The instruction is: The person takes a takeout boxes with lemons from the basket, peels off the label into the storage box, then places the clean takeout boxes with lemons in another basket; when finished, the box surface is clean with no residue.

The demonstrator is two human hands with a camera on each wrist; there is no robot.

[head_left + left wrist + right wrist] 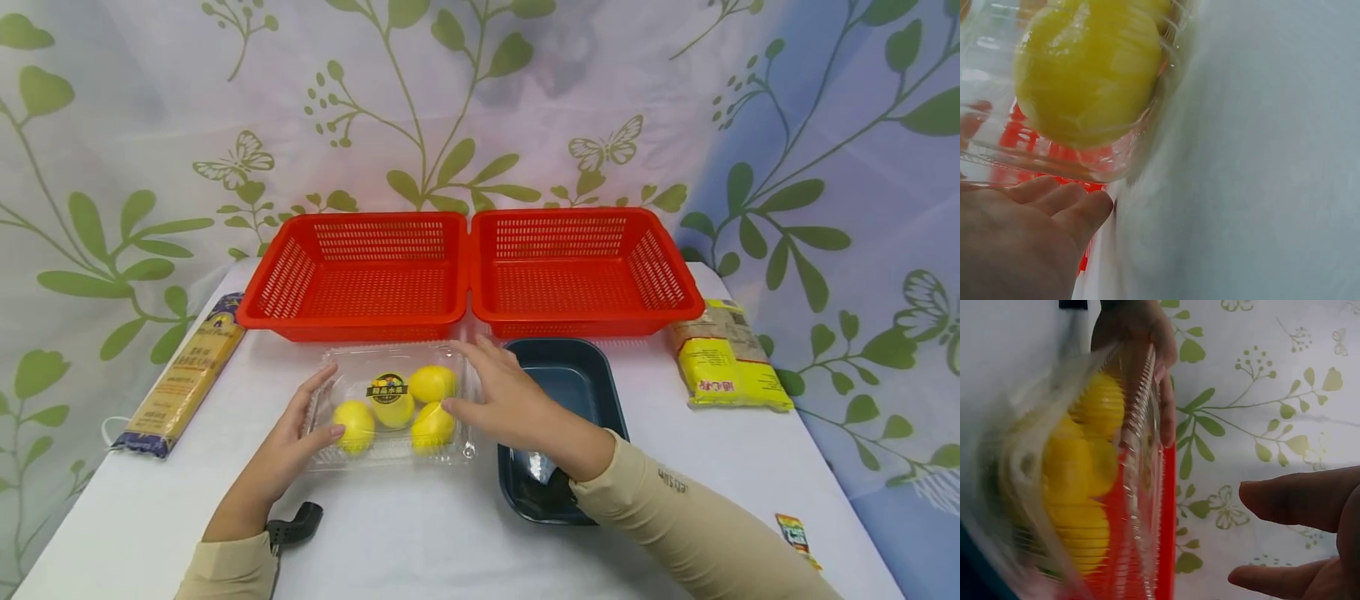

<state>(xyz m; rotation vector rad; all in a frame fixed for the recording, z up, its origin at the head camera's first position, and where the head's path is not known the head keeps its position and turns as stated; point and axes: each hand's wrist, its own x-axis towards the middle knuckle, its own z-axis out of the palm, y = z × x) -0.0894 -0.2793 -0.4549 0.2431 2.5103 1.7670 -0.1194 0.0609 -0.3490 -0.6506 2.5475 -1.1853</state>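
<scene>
A clear plastic box (397,450) with several lemons (432,383) inside lies on the white table, a round dark label on its lid. At its left end is my left hand (281,446), fingers spread and fairly straight, thumb by the lid's front corner. In the left wrist view, the fingers (1088,212) lie alongside the box wall; whether they touch is unclear. Over the box's right end reaches my right hand (517,400), thumb and fingers apart. The right wrist view shows its extended thumb and finger (1291,500) apart from the box.
Two red baskets (352,321) (585,317) stand side by side behind the box. A dark blue dish (577,375) sits beneath my right forearm. A pasta packet (183,375) lies left; a yellow bag (731,362) and small sachet (795,537) lie right.
</scene>
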